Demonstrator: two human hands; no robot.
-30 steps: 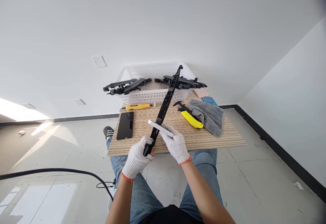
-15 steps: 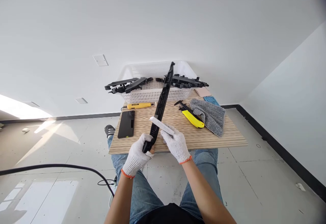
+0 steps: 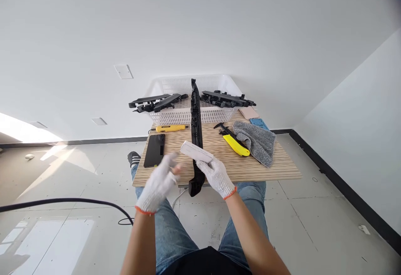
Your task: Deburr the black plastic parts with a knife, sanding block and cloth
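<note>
My right hand (image 3: 216,176), in a white knit glove, is closed on one end of a flat white strip (image 3: 196,151) with faint print. Under that strip runs a long black plastic trim piece (image 3: 196,127). Its far end rests over the white basket, and its near end overhangs the table's front edge. To the left of the trim, my gloved left hand (image 3: 159,183) is smeared by motion, its fingers apart and holding nothing. A bare fingertip shows through that glove.
A white basket (image 3: 175,119) with several black plastic parts (image 3: 230,99) stands at the back. On the wood-grain table (image 3: 244,170) lie a phone (image 3: 154,150), a yellow pen-shaped tool (image 3: 171,128), black calipers (image 3: 223,128), a yellow-handled cutter (image 3: 236,145) and a grey cloth (image 3: 258,141).
My left hand has let go of the black trim and moved left. The trim has swung from slanted to nearly straight ahead. My right hand still holds the white strip.
</note>
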